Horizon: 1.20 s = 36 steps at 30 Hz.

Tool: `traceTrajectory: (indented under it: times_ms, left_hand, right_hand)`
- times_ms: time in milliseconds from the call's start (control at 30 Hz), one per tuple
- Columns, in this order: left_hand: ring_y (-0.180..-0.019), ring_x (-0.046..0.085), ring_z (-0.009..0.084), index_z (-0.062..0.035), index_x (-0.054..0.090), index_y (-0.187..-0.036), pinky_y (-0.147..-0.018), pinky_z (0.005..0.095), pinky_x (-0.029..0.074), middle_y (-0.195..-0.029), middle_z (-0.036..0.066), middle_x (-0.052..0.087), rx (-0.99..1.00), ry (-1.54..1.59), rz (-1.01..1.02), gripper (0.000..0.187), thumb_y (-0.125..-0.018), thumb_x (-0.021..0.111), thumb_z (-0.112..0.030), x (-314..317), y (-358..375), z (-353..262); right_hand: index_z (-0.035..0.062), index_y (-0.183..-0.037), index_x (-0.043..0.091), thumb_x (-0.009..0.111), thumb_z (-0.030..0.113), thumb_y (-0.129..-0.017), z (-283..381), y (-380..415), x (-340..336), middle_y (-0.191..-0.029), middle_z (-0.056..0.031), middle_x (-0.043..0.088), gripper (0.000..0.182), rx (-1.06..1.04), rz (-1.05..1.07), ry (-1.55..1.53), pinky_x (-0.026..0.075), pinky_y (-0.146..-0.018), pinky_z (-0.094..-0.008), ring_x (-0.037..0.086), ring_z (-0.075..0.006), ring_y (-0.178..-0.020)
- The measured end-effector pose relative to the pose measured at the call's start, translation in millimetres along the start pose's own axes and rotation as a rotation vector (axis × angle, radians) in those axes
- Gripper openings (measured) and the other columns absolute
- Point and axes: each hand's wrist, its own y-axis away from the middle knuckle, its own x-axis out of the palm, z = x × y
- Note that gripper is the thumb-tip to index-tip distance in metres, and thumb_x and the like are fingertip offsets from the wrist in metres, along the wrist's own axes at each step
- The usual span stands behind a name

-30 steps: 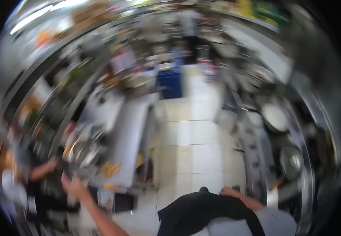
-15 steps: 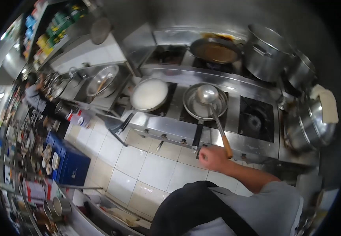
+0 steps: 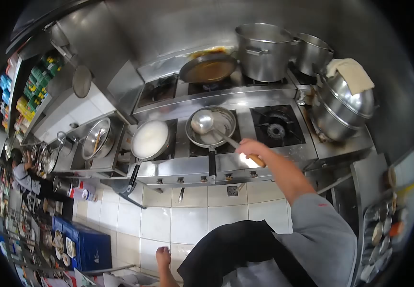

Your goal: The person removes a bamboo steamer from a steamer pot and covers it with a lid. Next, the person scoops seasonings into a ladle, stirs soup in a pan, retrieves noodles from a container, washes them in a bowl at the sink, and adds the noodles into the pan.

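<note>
My right hand (image 3: 254, 149) is wrapped around the handle of a metal ladle (image 3: 220, 136), whose wooden end sticks out below my fingers. The ladle's round bowl lies over a frying pan (image 3: 228, 125) on the front row of the stove. This pan holds a thin pale layer, and its black handle points toward me. My left hand (image 3: 163, 257) hangs low over the floor, near my apron, fingers curled in with nothing visible in them. Left of the ladle, a second pan (image 3: 150, 139) is filled with something white and foamy.
At the back of the stove (image 3: 207, 161) stand a dark pan (image 3: 209, 69) of brown liquid and a tall stockpot (image 3: 263, 55). A stacked steamer pot (image 3: 339, 112) with a cloth (image 3: 352, 75) is at right. A blue cooler (image 3: 92, 248) sits lower left; a person (image 3: 25, 179) works far left.
My right hand has moved up from beside the ladle onto its handle. My left hand has come into view at the bottom. The whole view has turned and shifted.
</note>
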Motion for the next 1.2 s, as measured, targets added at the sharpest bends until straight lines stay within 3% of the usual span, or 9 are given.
traceTrajectory:
  times_ms: [233,400,500,600,667,800,900,1000,1200]
  left_hand:
    - [-0.101,0.06,0.0342,-0.0017,0.061,-0.109,-0.091,0.0397,0.048,-0.107,0.017,0.063,1.207,-0.092,0.029,0.026,-0.083,0.063,-0.006,83.3,113.5,-287.6]
    - [-0.101,0.061,0.0326,-0.0058,0.06,-0.112,-0.093,0.0434,0.046,-0.104,0.016,0.063,2.066,-0.307,0.054,0.037,-0.076,0.064,-0.008,127.6,242.8,-421.2]
    - [-0.09,0.063,0.0338,-0.0082,0.061,-0.112,-0.085,0.0444,0.049,-0.094,0.014,0.064,2.198,-0.475,0.595,0.038,-0.075,0.064,-0.011,190.2,252.9,-441.5]
    - [-0.081,0.063,0.037,-0.0075,0.062,-0.109,-0.071,0.0435,0.052,-0.088,0.014,0.063,2.013,-0.409,0.825,0.037,-0.073,0.062,-0.002,233.2,296.3,-442.0]
    - [-0.079,0.064,0.0355,-0.0035,0.062,-0.108,-0.069,0.0409,0.052,-0.087,0.015,0.063,1.938,-0.232,0.927,0.037,-0.072,0.058,0.007,262.0,323.0,-443.0]
    - [-0.068,0.055,0.0147,0.0003,0.063,-0.104,-0.061,0.0251,0.045,-0.078,0.007,0.058,1.45,0.117,1.179,0.032,-0.075,0.053,0.007,316.5,365.3,-435.8]
    - [-0.056,0.046,0.0093,0.0016,0.06,-0.107,-0.051,0.0232,0.042,-0.073,0.003,0.052,1.188,0.353,1.274,0.031,-0.078,0.049,0.006,338.8,401.9,-451.6]
    - [-0.045,0.034,0.0082,-0.0007,0.055,-0.093,-0.041,0.0238,0.033,-0.058,0.001,0.038,1.037,0.524,1.509,0.012,-0.092,0.057,-0.013,349.8,451.7,-479.5]
    - [-0.042,0.029,0.0099,-0.0087,0.036,-0.074,-0.04,0.0267,0.032,-0.055,0.002,0.034,0.89,0.687,1.885,0.04,-0.101,0.048,-0.035,371.2,530.7,-537.3]
  right_hand:
    - [0.0014,-0.092,0.057,0.062,0.025,-0.084,-24.8,228.0,66.9,-0.071,-0.0059,0.057,0.025,-0.096,0.065,-0.466,0.049,-0.047,-0.0285,0.058,-0.0164,-0.053]
    - [0.0052,-0.091,0.057,0.061,0.025,-0.085,-16.4,404.0,58.3,-0.072,-0.0034,0.053,0.021,-0.029,0.134,-0.755,0.049,-0.047,-0.0294,0.056,-0.0139,-0.051]
    - [0.0049,-0.093,0.058,0.061,0.028,-0.086,-58.9,464.8,30.8,-0.076,-0.0046,0.056,0.024,-0.059,-0.026,-0.909,0.049,-0.049,-0.0299,0.058,-0.0144,-0.058]
    - [0.0027,-0.1,0.062,0.059,0.034,-0.092,-129.0,517.7,-1.5,-0.083,-0.0092,0.062,0.033,-0.155,-0.619,-0.701,0.052,-0.058,-0.0354,0.062,-0.0196,-0.072]
    - [0.0013,-0.095,0.064,0.058,0.026,-0.086,-200.4,576.5,-28.4,-0.083,-0.0178,0.065,0.027,-0.095,-1.213,0.061,0.053,-0.071,-0.0442,0.065,-0.032,-0.078]
    - [0.0047,-0.091,0.067,0.063,0.013,-0.075,-329.2,729.6,-93.2,-0.086,-0.0171,0.067,0.018,0.799,-1.192,0.685,0.046,-0.086,-0.0512,0.065,-0.0322,-0.09]
    - [0.0054,-0.092,0.07,0.062,0.011,-0.076,-419.4,801.8,-111.3,-0.092,-0.0138,0.071,0.019,1.03,-0.976,0.674,0.046,-0.091,-0.0497,0.067,-0.0293,-0.09]
    - [0.0059,-0.087,0.069,0.057,0.011,-0.076,-444.7,818.9,-113.5,-0.084,-0.0157,0.07,0.017,0.953,-0.913,0.482,0.053,-0.073,-0.045,0.069,-0.0311,-0.081]
    - [0.0062,-0.074,0.066,0.066,0.006,-0.067,-430.3,820.0,-110.3,-0.073,-0.0119,0.069,0.007,0.851,-1.013,0.779,0.054,-0.06,-0.0382,0.07,-0.0254,-0.07]
